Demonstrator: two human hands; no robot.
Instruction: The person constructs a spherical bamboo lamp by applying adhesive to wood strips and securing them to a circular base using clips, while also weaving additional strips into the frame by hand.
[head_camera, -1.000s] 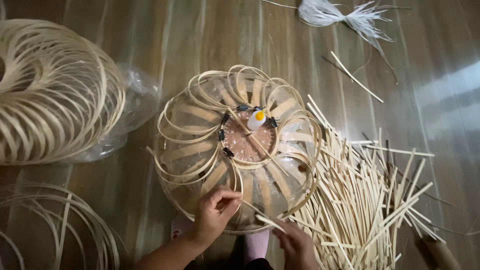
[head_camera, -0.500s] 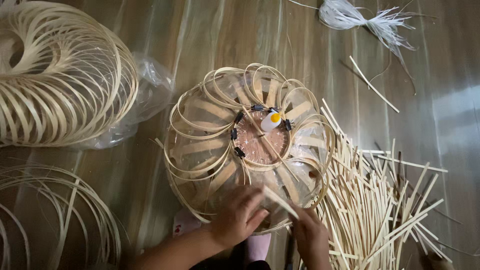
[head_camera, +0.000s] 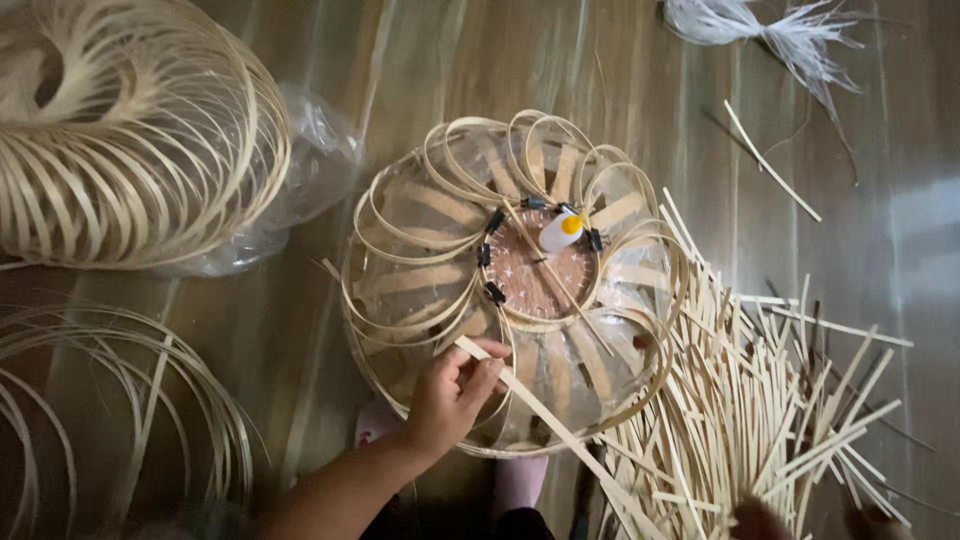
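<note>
At the centre of the frame sits a half-woven bamboo basket frame, its strips looped around a brown disc ringed with small black clips. The left hand, at lower centre, has its fingers closed around the end of a long bamboo strip that slants down to the right across the frame's near rim. The right hand barely shows at the bottom edge among the loose bamboo strips; I cannot tell its grip. Coiled strips lie at upper left.
</note>
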